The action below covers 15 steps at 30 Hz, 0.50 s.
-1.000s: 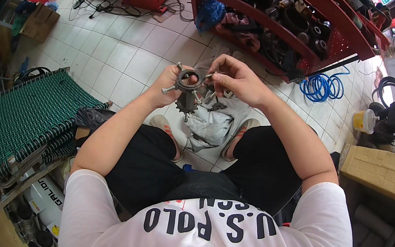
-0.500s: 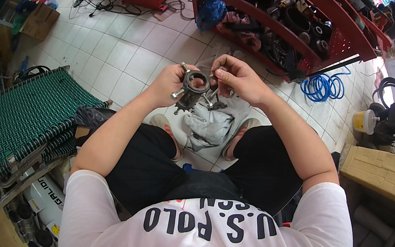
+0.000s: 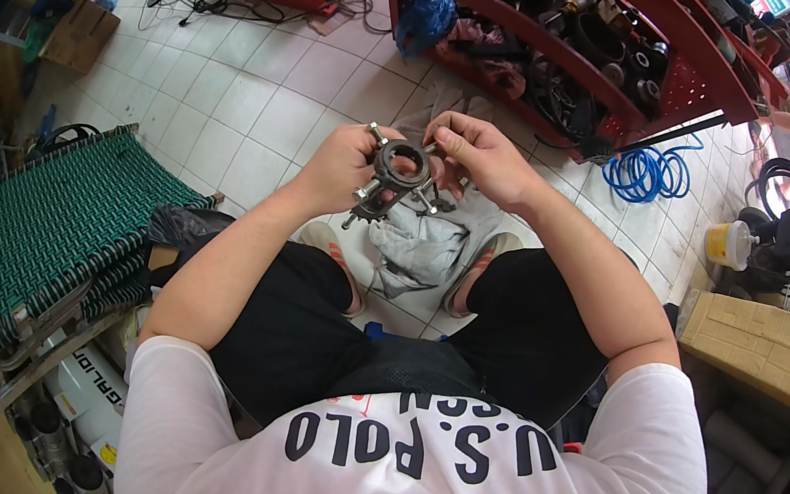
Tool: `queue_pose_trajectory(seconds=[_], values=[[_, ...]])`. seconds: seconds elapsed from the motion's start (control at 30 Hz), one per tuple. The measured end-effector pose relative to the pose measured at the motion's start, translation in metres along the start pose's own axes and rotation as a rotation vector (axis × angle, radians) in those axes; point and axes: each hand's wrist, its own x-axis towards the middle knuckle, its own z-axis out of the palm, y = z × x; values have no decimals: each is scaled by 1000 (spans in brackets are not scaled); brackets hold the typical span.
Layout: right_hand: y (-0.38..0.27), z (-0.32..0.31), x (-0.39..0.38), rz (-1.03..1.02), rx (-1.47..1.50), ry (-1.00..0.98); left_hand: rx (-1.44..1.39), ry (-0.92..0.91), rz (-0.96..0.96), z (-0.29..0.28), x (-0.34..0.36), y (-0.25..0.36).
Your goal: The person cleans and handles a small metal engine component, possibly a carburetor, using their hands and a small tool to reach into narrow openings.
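In the head view, my left hand [image 3: 343, 166] is closed on a dark metal ring-shaped fitting [image 3: 387, 173], which has several bright bolts sticking out around it and a toothed lower part. My right hand [image 3: 471, 157] is at the fitting's right side, thumb and forefinger pinched on a small metal piece [image 3: 432, 148] that I cannot make out clearly. Below both hands a crumpled pale grey cloth [image 3: 419, 256] lies on the tiles between my feet, with small dark items on it, partly hidden by the fitting.
A red rack of dark parts [image 3: 551, 67] stands ahead, with a coiled blue hose [image 3: 642, 176] beside it. A green woven folding seat [image 3: 54, 229] is at left; a cardboard box [image 3: 754, 348] and white bucket [image 3: 727, 243] at right. Someone's limb may show at upper right [image 3: 786, 120].
The fitting in my left hand has shifted a little right and turned. My right fingers have moved slightly around its side. At upper right, a dark shape and what may be skin have appeared.
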Motion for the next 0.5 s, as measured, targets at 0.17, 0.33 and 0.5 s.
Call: queue_pose_trajectory(seconds=[0.17, 0.33, 0.5], values=[[5, 0, 3, 33, -58, 4, 111, -11, 21, -3, -2, 3], [1, 4, -1, 85, -102, 19, 200, -48, 30, -3, -2, 8], [4, 4, 2, 119, -41, 10, 77, -74, -110, -4, -2, 5]])
